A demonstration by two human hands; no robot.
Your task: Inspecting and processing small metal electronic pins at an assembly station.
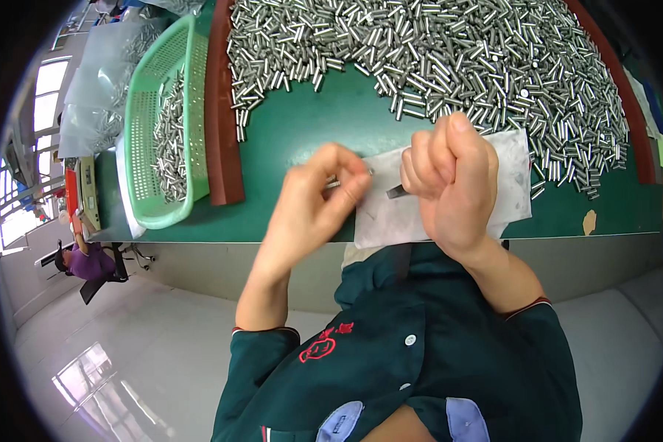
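Note:
My left hand (313,202) is curled above the front of the green bench, thumb and forefinger brought together. A small shiny metal pin (333,183) shows within its fingers, slightly blurred. To its right, my right hand (457,184) is closed in a fist over a white cloth (379,221). From that fist a short dark flat-ended tool (396,192) sticks out toward my left hand; the rest of it is hidden by the fingers. Beyond both hands lies a broad heap of short metal pins (435,66).
Red-brown rails (221,125) border the green bench top (302,121). Left of them stands a green perforated basket (195,140) holding more pins. Clear plastic bags (99,81) lie farther left. A seated person (88,259) in purple is in the background.

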